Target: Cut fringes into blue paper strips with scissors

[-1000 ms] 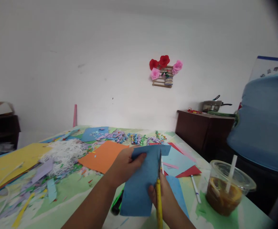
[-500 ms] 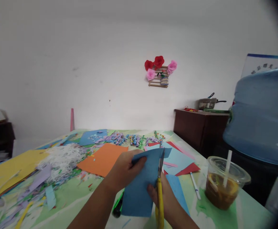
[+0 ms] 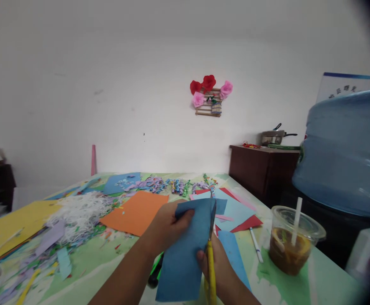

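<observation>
Blue paper: we see a matte, smooth sheet, longer than wide, raised above the table between the two hands; its top edge runs nearly straight, with a narrow flap to the right of the blades.
Left hand: we record the left hand pinching the sheet near its upper left, thumb in front; the other fingers are mostly hidden.
Right hand: we record the right hand closed about the scissors, its thumb tip showing beside the handle; we cannot tell how the fingers sit in the loops.
Scissors: yellow handles, slim dark metal blades pointing up at the sheet's right part; the gap between them is hard to read.
White pile: loose, tangled thin strands, left of the flat orange sheet.
Coils: small twisted paper curls in mixed colours, along the far side.
Cup: clear plastic cup, brown liquid inside, pale straw upright with a slight tilt.
Green-black object: we make out only part of this item, behind the sheet; its kind is unclear.
Water bottle: bluish translucent bottle, cut off at the right edge.
Picture corner: dark and blurred at right.
</observation>
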Demonstrator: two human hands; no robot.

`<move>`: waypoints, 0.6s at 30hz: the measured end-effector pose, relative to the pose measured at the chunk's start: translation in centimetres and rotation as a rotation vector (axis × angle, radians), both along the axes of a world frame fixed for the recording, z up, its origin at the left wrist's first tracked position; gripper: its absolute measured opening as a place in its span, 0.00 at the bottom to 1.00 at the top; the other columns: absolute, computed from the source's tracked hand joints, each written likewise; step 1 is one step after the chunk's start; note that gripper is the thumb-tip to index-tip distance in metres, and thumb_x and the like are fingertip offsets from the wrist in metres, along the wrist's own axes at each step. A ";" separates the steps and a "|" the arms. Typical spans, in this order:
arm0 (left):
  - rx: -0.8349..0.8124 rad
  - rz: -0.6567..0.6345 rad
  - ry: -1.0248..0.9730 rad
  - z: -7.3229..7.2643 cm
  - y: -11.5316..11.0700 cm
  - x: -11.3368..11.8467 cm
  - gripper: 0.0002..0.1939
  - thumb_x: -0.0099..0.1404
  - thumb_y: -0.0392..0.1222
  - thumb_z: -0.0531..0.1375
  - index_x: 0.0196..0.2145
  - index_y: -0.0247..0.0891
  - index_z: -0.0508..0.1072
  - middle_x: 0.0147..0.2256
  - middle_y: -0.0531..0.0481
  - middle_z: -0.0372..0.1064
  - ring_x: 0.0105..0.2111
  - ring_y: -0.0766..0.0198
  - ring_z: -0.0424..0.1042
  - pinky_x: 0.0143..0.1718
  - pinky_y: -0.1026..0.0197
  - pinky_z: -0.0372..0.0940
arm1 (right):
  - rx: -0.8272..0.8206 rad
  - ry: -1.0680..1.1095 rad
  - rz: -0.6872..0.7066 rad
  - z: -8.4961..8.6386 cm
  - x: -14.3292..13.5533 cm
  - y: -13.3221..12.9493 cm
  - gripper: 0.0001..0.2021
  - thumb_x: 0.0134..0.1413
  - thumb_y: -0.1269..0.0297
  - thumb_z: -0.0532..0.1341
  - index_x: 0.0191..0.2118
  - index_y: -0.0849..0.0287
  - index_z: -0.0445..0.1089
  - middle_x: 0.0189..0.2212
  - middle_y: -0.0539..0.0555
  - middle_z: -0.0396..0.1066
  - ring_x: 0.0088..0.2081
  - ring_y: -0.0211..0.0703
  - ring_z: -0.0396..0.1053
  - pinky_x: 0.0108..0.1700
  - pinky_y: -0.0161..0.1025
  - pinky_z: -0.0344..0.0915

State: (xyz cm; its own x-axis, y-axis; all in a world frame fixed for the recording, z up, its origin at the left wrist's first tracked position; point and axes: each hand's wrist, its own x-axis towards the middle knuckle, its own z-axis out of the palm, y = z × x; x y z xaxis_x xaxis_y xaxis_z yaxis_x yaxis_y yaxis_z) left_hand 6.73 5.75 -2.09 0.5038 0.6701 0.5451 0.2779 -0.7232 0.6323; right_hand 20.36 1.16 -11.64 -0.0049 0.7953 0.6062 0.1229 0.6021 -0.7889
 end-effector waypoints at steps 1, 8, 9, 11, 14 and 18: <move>-0.015 -0.002 -0.006 0.0 0.0 0.1 0.11 0.59 0.40 0.50 0.23 0.36 0.68 0.21 0.54 0.63 0.23 0.66 0.62 0.23 0.67 0.57 | 0.016 0.000 -0.003 -0.1 0.0 0.1 0.29 0.49 0.43 0.53 0.52 0.58 0.53 0.43 0.59 0.65 0.43 0.51 0.64 0.43 0.46 0.63; -0.120 0.003 -0.065 0.2 -0.8 0.0 0.11 0.57 0.41 0.53 0.20 0.36 0.67 0.20 0.54 0.63 0.20 0.67 0.61 0.19 0.68 0.56 | 0.071 0.011 -0.031 -1.2 0.3 0.3 0.16 0.55 0.58 0.55 0.48 0.58 0.60 0.40 0.52 0.65 0.34 0.41 0.67 0.34 0.43 0.66; -0.139 0.004 -0.075 0.2 -0.8 0.0 0.11 0.57 0.42 0.53 0.20 0.36 0.67 0.20 0.54 0.63 0.20 0.66 0.62 0.19 0.68 0.57 | 0.059 0.012 -0.035 -1.3 0.3 0.4 0.15 0.56 0.59 0.55 0.47 0.59 0.61 0.40 0.52 0.65 0.34 0.41 0.67 0.34 0.43 0.66; -0.183 0.009 -0.096 -0.1 -0.8 0.1 0.10 0.56 0.43 0.54 0.23 0.36 0.69 0.22 0.53 0.66 0.22 0.65 0.64 0.21 0.67 0.59 | 0.019 0.017 -0.049 -1.6 0.4 0.5 0.13 0.56 0.60 0.56 0.45 0.59 0.62 0.40 0.52 0.66 0.34 0.41 0.68 0.34 0.42 0.66; -0.260 0.038 -0.139 -0.8 -0.5 0.3 0.11 0.56 0.45 0.54 0.27 0.35 0.70 0.24 0.50 0.69 0.24 0.62 0.68 0.22 0.65 0.62 | -0.073 0.028 -0.070 -2.1 0.5 0.8 0.11 0.56 0.61 0.56 0.43 0.60 0.64 0.39 0.51 0.66 0.34 0.40 0.68 0.33 0.41 0.66; -0.357 0.120 -0.190 -1.6 0.5 -0.8 0.15 0.58 0.48 0.52 0.36 0.34 0.68 0.30 0.46 0.72 0.26 0.60 0.72 0.25 0.62 0.66 | -0.224 0.096 -0.120 -2.8 0.8 1.4 0.11 0.56 0.62 0.56 0.44 0.60 0.64 0.41 0.52 0.66 0.37 0.42 0.67 0.36 0.44 0.66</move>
State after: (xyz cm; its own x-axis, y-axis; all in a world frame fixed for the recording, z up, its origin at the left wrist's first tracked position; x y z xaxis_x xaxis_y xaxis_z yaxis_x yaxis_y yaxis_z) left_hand 5.96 6.29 -3.72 0.3236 0.8815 0.3439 0.2015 -0.4193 0.8852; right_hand 21.17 2.61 -14.44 0.1462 0.9012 0.4079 0.1014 0.3965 -0.9124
